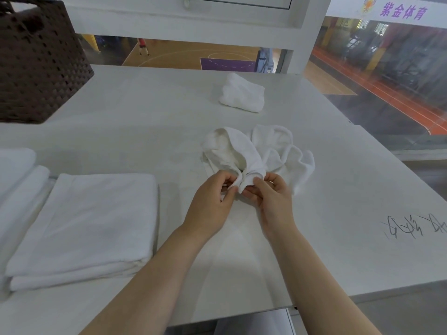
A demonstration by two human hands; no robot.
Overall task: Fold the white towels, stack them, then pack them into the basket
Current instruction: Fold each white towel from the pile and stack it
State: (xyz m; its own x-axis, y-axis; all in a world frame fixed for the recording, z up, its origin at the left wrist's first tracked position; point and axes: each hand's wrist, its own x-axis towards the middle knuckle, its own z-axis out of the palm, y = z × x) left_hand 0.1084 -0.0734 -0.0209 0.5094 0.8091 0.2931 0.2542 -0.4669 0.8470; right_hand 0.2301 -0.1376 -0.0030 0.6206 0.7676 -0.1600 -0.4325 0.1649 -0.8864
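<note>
small crumpled white terry towel [244, 155] mid-table, bunched in soft lobes | left hand [210, 201] and right hand [273, 201] both pinch its near edge | second rumpled white towel [242, 94] beyond | flat folded white towel stack [84, 226] left | dark brown woven basket [38, 61] far left | smooth white table [145, 117]

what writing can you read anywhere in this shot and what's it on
"紫金体育": purple characters on the white sign at upper right, beside an orange and purple sunburst logo.
Black handwritten scrawl on the white table, at its right edge: not legible.
No writing shows on the towels or the basket.
</note>
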